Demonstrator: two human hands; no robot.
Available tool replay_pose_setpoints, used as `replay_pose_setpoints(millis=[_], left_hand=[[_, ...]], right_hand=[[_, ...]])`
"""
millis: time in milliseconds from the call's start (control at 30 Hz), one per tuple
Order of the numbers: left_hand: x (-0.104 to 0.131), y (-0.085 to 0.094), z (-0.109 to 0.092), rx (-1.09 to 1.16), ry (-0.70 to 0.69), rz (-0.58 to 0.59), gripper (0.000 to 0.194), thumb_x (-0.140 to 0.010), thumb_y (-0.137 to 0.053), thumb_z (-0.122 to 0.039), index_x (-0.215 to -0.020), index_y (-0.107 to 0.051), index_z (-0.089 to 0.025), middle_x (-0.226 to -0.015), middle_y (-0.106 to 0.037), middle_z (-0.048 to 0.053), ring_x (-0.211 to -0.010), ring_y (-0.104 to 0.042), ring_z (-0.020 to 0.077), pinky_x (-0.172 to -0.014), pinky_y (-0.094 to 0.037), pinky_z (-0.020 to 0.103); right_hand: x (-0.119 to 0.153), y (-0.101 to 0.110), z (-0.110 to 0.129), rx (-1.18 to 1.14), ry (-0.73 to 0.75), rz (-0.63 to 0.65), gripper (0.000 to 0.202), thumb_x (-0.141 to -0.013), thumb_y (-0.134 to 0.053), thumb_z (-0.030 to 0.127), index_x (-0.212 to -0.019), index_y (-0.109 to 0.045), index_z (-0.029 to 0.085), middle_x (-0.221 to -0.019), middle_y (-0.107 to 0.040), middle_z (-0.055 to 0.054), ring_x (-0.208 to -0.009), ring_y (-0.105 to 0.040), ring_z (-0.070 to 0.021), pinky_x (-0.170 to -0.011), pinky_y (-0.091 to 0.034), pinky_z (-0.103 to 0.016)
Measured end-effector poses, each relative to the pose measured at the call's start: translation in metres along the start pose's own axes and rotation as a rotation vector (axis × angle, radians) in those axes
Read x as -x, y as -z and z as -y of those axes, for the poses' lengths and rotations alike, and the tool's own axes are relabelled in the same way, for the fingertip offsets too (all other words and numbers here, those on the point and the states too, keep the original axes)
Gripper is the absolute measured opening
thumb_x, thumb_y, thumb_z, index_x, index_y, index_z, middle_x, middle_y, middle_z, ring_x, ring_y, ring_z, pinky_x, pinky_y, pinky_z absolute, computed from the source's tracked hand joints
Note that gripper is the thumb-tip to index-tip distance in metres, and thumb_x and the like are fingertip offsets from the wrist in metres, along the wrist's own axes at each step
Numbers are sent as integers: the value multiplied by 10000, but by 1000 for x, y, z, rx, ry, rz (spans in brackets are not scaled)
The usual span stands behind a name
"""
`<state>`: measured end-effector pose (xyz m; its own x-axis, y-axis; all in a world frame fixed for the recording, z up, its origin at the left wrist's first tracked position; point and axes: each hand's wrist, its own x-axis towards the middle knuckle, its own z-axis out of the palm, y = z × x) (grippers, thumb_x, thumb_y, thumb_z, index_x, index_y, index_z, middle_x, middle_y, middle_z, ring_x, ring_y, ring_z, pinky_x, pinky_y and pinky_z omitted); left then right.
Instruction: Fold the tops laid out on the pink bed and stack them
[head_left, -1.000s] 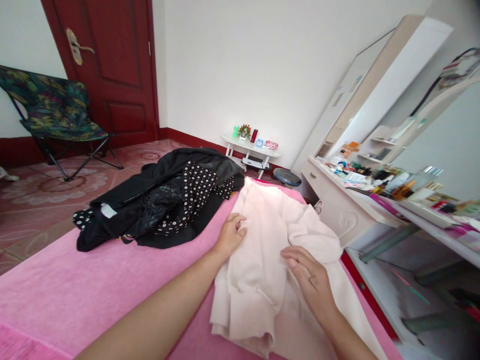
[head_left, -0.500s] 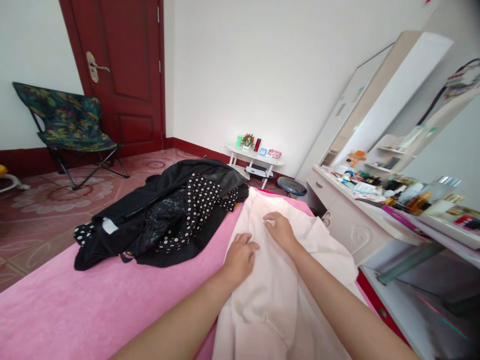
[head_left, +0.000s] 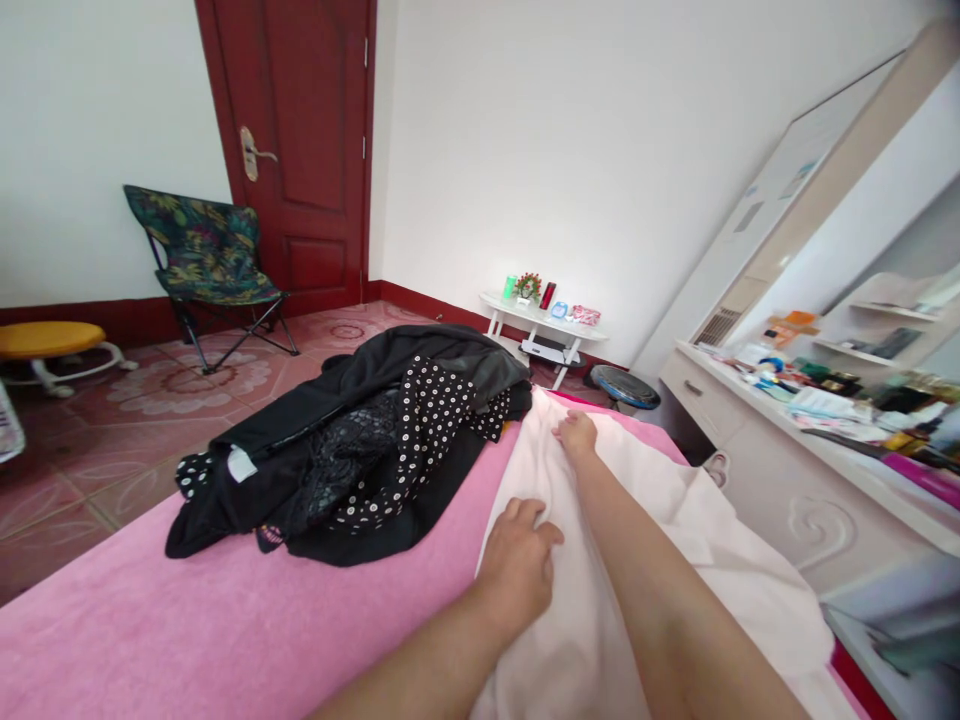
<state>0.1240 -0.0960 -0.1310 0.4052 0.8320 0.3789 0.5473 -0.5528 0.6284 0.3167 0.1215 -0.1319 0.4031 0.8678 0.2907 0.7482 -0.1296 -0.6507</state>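
A pale pinkish-white garment [head_left: 720,540] lies spread along the right part of the pink bed cover [head_left: 225,630]. My left hand [head_left: 521,560] rests on its near left part, fingers apart and slightly bent, thumb away from them. Farther up, near the garment's far end, my right hand [head_left: 577,436] has its fingers bent down and closed on the cloth, with creases running from them. To the left is a heap of black clothes [head_left: 315,400], some with white polka dots and some lacy; neither hand touches it.
Beyond the bed are a small white table [head_left: 540,318] with little items and a round stool [head_left: 624,386]. A dressing table [head_left: 757,410] crowded with bottles stands on the right. At left are a folding chair [head_left: 214,250], a yellow-topped stool [head_left: 52,340] and a red door [head_left: 300,150].
My right hand has moved to the garment's far end and closed on the cloth. My left hand has stayed on the near cloth. The view has turned left, bringing the yellow-topped stool further in.
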Motion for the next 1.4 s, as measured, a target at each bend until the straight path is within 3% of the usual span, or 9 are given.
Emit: replay_pose_setpoints(millis=[167, 300, 533, 733, 900, 1033, 1200, 1333, 1400], left_hand=[[-2, 2, -1, 3, 25, 21, 369, -719, -502, -100, -1003, -688, -243, -1180, -543, 70, -1098, -448, 257, -933, -449, 382], [-2, 2, -1, 2, 28, 20, 375, -709, -497, -97, -998, -687, -242, -1188, -539, 66, -1094, -451, 257, -933, -449, 384], [-2, -1, -1, -9, 22, 18, 375, -719, -487, -99, -1006, -682, -241, -1193, -534, 65, -1102, -445, 256, -937, -444, 382], [-2, 1, -1, -20, 20, 18, 375, -733, -483, -98, -1022, -676, -241, -1190, -530, 72, -1100, -443, 257, -931, -440, 381], [-2, 1, -2, -42, 20, 2, 354, -738, -481, -90, -1002, -673, -228, -1168, -534, 75, -1078, -462, 240, -933, -436, 360], [-1, 1, -1, -66, 25, -34, 352, -733, -485, -76, -1002, -666, -215, -1194, -516, 78, -1095, -462, 229, -960, -421, 345], [-1, 0, 2, -67, 0, -42, 340, -730, -507, -75, -993, -679, -205, -1195, -524, 80, -1085, -479, 226, -992, -401, 344], [0, -1, 5, -32, -12, -62, 308, -738, -531, -87, -975, -688, -202, -1151, -548, 73, -1071, -500, 225, -984, -413, 348], [1, -2, 7, -10, -21, -80, 291, -735, -546, -93, -961, -693, -202, -1116, -563, 70, -1062, -515, 224, -981, -418, 353]], right_hand=[[-11, -3, -1, 125, -150, 43, 253, -754, -673, 230, -984, -633, 134, -864, -664, -64, -826, -634, -194, -779, -492, -325], [-5, 1, 1, 189, -168, -48, 161, -694, -625, 210, -830, -670, 137, -786, -676, -110, -846, -636, -270, -774, -471, -343], [17, -8, 4, 244, 3, -154, 428, -791, -450, 188, -1197, -521, 73, -1134, -592, -158, -1008, -569, -243, -904, -426, -350], [25, -11, 13, 336, 221, 79, 297, -787, -467, 88, -1039, -625, 96, -1137, -576, -185, -1127, -496, -283, -989, -356, -354], [41, -8, 19, 397, 223, 242, 501, -905, -403, 356, -1322, -457, 83, -1438, -352, -197, -1328, -282, -339, -1086, -213, -469], [64, 1, 23, 387, 182, 405, 697, -913, -322, 516, -1459, -247, 88, -1548, -137, -145, -1412, -102, -311, -1124, -28, -496], [102, 28, 29, 243, 174, 593, 754, -899, -172, 639, -1481, -201, 161, -1561, -90, -52, -1434, -9, -226, -1143, 13, -435], [147, 59, 32, 91, 166, 660, 804, -860, 6, 689, -1480, -207, 224, -1556, -127, -4, -1432, -41, -143, -1157, -10, -370], [173, 79, 31, -47, 133, 681, 804, -854, -11, 705, -1464, -258, 245, -1548, -170, 4, -1428, -80, -129, -1160, -42, -350]])
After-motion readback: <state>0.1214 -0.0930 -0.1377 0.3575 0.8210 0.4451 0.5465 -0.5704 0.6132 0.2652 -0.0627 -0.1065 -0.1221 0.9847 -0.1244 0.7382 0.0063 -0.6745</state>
